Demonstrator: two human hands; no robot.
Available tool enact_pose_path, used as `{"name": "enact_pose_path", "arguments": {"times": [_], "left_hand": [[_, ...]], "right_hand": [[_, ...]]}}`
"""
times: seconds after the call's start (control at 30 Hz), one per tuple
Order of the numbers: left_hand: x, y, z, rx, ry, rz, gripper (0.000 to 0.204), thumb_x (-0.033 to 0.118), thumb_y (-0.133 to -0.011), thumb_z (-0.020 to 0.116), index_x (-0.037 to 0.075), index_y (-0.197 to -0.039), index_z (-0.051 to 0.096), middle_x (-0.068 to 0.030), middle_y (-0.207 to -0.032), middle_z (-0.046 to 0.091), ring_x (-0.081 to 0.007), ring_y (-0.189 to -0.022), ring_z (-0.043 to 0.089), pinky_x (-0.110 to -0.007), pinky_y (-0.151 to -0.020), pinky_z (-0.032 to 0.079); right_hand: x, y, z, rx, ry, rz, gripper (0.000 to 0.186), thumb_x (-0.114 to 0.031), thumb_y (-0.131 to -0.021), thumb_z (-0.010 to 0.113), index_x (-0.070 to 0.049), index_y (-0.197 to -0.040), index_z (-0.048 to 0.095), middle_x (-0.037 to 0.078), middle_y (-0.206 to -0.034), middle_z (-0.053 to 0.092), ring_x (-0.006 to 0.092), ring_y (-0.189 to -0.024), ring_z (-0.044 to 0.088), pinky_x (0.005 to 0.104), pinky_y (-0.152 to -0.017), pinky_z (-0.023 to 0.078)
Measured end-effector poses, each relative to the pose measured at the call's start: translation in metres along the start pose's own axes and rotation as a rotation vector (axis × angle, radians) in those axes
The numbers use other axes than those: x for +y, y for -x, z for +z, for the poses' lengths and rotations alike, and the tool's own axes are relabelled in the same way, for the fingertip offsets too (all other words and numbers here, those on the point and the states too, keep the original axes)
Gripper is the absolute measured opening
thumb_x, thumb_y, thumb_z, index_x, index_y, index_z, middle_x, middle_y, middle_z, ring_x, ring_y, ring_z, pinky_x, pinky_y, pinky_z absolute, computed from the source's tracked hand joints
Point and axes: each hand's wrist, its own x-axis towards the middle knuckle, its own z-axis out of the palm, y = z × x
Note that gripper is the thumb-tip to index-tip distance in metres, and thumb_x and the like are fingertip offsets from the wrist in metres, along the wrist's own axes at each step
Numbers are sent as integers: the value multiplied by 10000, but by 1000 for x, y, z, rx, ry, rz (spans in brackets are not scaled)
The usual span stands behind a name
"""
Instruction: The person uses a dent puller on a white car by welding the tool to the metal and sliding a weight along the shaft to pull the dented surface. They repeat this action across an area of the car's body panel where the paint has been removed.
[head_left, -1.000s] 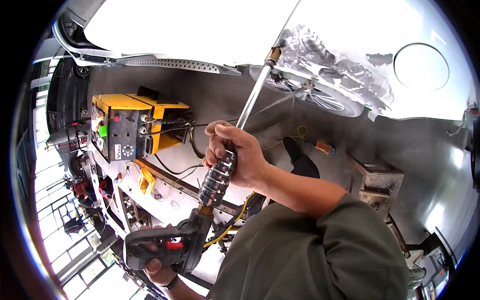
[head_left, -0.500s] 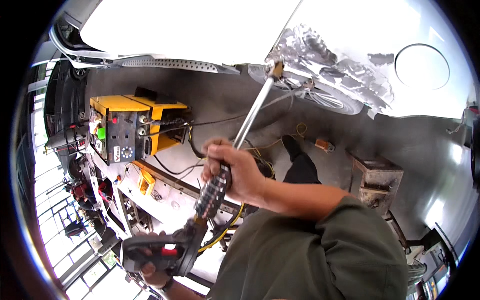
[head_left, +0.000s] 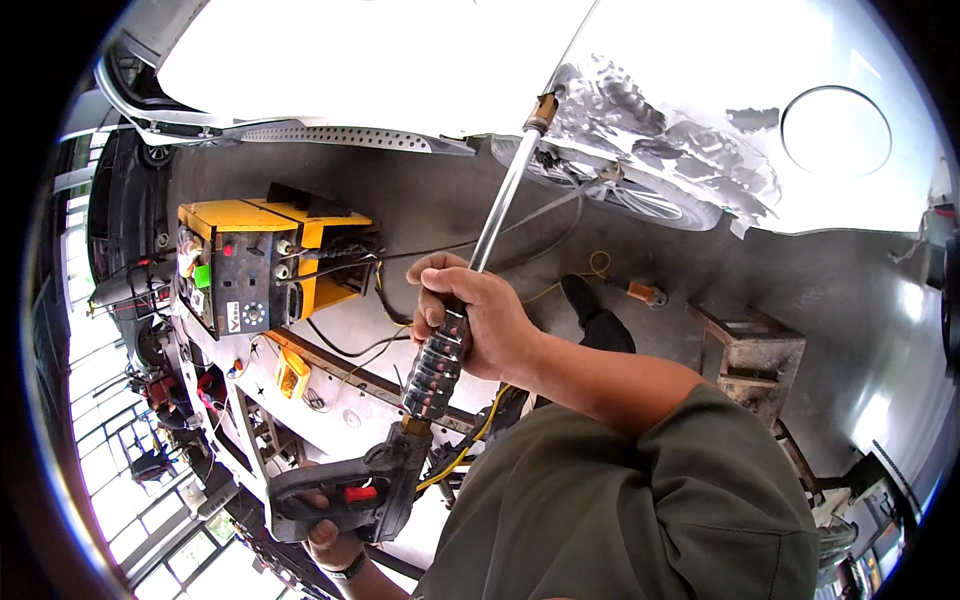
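A long dent puller gun runs diagonally across the view. My left hand (head_left: 335,545) is closed round its black handle (head_left: 390,490), which carries a red trigger (head_left: 360,493). Farther up, my right hand (head_left: 490,320) wraps round the shaft at the upper end of the ribbed dark sliding weight (head_left: 434,375). Beyond that hand the bare metal shaft (head_left: 508,195) leads to a brass-coloured fitting (head_left: 542,112). From there a thin rod continues over the white car body (head_left: 680,60), beside a sanded grey patch (head_left: 625,105); whether its tip touches the panel, I cannot tell.
A yellow machine (head_left: 262,212) with a dark control panel stands at left, its cables trailing across the floor. Below the patch is the car's wheel (head_left: 640,192). A worn stool (head_left: 750,350) stands at right, near an orange object (head_left: 642,291). A yellow case (head_left: 292,372) lies at left.
The handle with my left hand has shifted right and slightly down. The fitting at the far end has moved up and a little left. Both hands keep their hold on the puller.
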Motion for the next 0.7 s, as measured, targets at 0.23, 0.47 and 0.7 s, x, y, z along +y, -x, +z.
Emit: {"name": "enact_pose_path", "arguments": {"times": [0.23, 0.47, 0.7], "left_hand": [[6, 0, 12, -22, -61, -1, 424, 245, -716, 881, 79, -996, 610, -93, -1105, 552, -291, -1048, 655, -468, -936, 577], [6, -3, -3, -149, -47, -40, 425, 260, -747, 861, 106, -1024, 579, -89, -1156, 558, -301, -1069, 623, -460, -932, 537], [-1, -4, 4, -94, -133, 8, 454, 304, -709, 880, 126, -1029, 611, -98, -1271, 526, -349, -1266, 564, -525, -1048, 506]], "right_hand": [[2, 1, -2, 11, 11, 14, 229, -200, -976, 528, -53, -1151, 523, 10, -668, 537, 197, -674, 576, 379, -762, 485], [1, -1, -2, -31, -8, -1, 249, -207, -972, 535, -51, -1165, 524, 11, -671, 540, 195, -681, 570, 382, -774, 481], [-62, -31, -20, 62, 120, -156, 542, -188, -955, 581, 99, -1386, 419, 21, -637, 554, 203, -571, 623, 398, -663, 558]]}}
